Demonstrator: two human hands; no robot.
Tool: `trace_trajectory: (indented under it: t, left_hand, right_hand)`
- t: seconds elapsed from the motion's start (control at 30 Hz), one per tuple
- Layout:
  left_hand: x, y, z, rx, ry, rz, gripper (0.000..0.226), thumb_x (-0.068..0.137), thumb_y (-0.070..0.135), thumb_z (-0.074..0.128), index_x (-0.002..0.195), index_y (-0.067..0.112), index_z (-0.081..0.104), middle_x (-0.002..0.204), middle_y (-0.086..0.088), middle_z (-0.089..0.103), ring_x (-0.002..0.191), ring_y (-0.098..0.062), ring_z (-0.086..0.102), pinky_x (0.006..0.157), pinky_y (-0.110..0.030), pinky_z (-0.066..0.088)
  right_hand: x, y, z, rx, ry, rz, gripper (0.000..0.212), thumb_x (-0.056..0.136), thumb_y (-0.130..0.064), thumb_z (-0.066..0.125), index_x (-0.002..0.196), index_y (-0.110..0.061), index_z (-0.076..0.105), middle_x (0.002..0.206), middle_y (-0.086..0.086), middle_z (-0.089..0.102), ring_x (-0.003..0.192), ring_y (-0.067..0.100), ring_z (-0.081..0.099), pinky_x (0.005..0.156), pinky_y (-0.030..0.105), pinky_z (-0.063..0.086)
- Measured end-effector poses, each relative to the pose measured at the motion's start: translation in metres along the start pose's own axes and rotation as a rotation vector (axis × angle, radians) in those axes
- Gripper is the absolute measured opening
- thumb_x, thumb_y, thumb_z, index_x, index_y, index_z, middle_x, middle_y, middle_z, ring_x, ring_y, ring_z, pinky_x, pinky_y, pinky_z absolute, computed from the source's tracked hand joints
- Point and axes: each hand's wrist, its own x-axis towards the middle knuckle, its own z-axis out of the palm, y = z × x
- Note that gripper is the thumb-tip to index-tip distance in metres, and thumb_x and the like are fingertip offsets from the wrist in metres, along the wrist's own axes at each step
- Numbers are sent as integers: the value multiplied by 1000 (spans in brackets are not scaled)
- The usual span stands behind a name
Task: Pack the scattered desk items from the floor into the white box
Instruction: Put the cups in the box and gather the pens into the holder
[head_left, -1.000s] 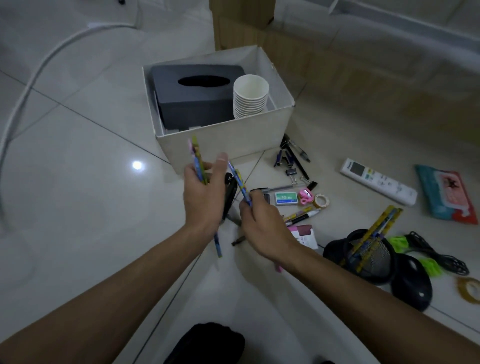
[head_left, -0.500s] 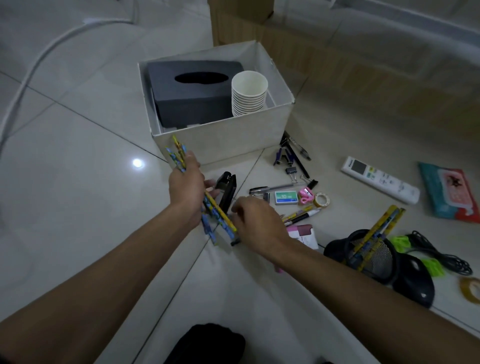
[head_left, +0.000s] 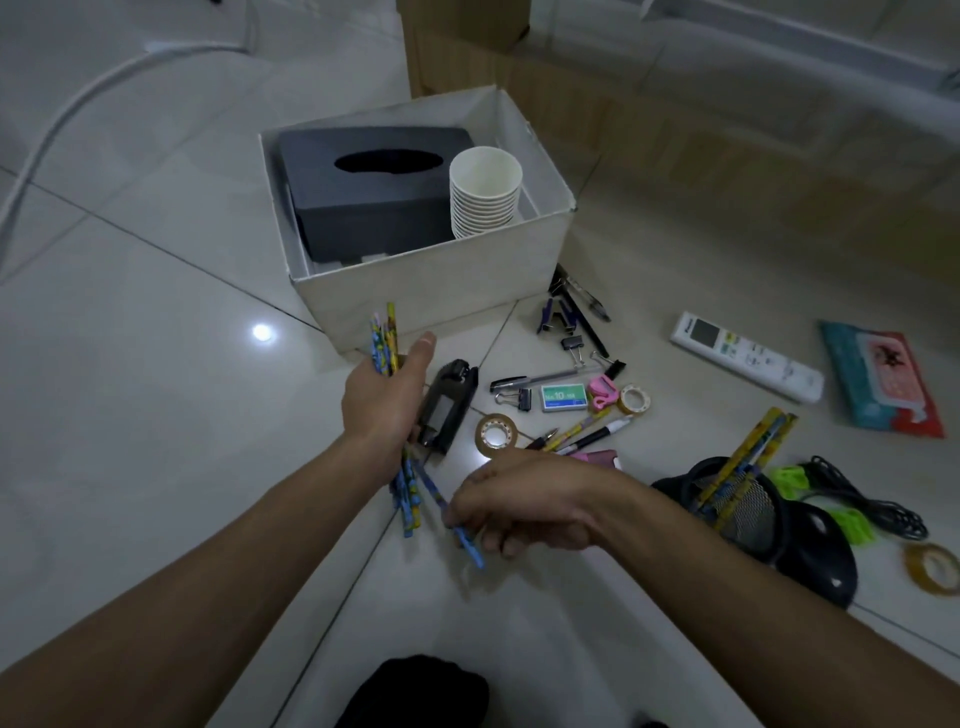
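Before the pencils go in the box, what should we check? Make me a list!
1. Left hand grips the pencils: ok.
2. Loose pencil joined to the bunch: not ok; right hand pinches it, angled out.
3. Box open on top: ok.
4. Room beside tissue box and cups: cannot tell.
5. Nothing between hand and box: ok.

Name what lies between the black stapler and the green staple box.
Head view: a black binder clip and one end of a pen lie between the stapler and the staple box.
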Motion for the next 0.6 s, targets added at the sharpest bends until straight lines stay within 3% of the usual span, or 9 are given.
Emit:
trace_trajectory:
  t: [0.1,0.17,0.23,0.33,0.4,0.43,0.5,0.57,0.6]
  left_hand:
    - [-3,1,4,59,15,111,45,71,65,71,63,26,52,59,2,54,59,-22,55,65,-36,48]
    - [-4,7,8,79,39,182,47,71,68,71,78,23,61,66,3,60,65,-20,60,68,-37,52]
    - [-6,13,13,60,4,205,51,73,68,70,89,20,60,65,6,58,59,-15,57,63,-33,51]
    - [-15,21,27,-19,-199,164,46,79,61,70,83,18,56,55,7,52,46,-12,48,50,-26,42]
    - [-19,21,39,-46,-254,139,40,84,54,68,75,18,55,61,4,53,56,-16,48,57,-28,42]
    - [-21,22,44,-73,-243,126,37,88,50,66,71,19,53,62,4,51,60,-17,48,61,-30,42]
    - [-23,25,54,-178,-204,88,33,93,45,60,74,20,50,60,4,44,60,-18,47,61,-30,42]
    - [-30,34,61,-323,-195,68,28,95,43,57,83,19,50,58,5,40,52,-13,45,52,-28,46]
    - [-36,40,65,-382,-197,98,27,96,42,56,85,19,51,57,5,39,48,-10,43,50,-28,49]
  right_hand:
    - [-26,1,-15,65,-80,-45,7,92,-10,60,88,-7,64,77,9,64,48,8,58,43,17,47]
    - [-36,0,-25,102,-4,-116,7,94,-8,58,88,-5,61,77,15,63,46,10,59,41,19,47]
    - [-38,1,-31,97,140,-204,12,95,-8,58,83,-6,58,67,13,62,43,11,59,40,19,46]
    - [-24,1,-29,-99,407,-461,10,91,-13,66,82,-10,63,65,4,67,53,12,63,52,27,53]
    - [-10,6,-21,-234,593,-601,6,86,-18,68,81,-16,66,71,0,71,61,10,64,63,32,54]
    - [-3,10,-16,-189,666,-628,5,84,-22,68,82,-17,67,74,-1,72,65,11,66,67,34,55]
    - [4,18,-3,167,727,-602,19,83,-38,64,89,-21,68,85,-2,73,81,14,69,79,40,58]
    - [4,24,8,703,588,-433,36,90,-51,53,103,-23,70,103,2,74,99,19,69,92,49,55]
    - [4,26,11,960,470,-343,42,96,-52,46,110,-20,70,107,5,74,102,22,69,91,51,55]
